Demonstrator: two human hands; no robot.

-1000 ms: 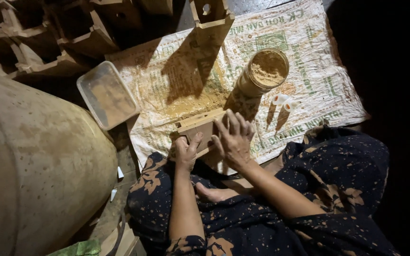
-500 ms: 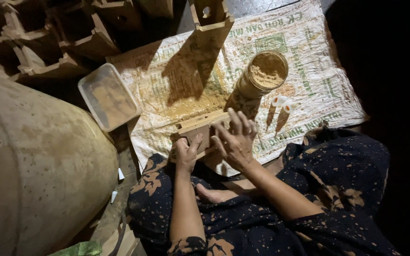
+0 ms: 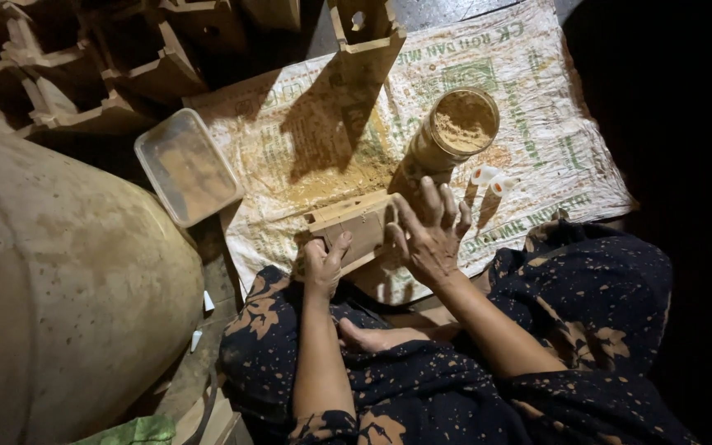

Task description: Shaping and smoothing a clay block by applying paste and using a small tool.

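Observation:
A small clay-smeared wooden mould lies on a printed woven sack spread on the floor in front of my lap. My left hand grips the mould's near left corner, thumb raised. My right hand hovers over the mould's right end with its fingers spread, holding nothing. Just beyond that hand stands a round jar filled with tan powder.
A rectangular plastic tub of brown powder lies at the sack's left edge. A huge clay-coated vessel fills the left. Stacked clay pieces line the far left, one tall piece stands at top centre. Two small white caps lie right of the jar.
My right hand has lifted off the mould and opened its fingers wider. The left hand has stayed on the mould's corner.

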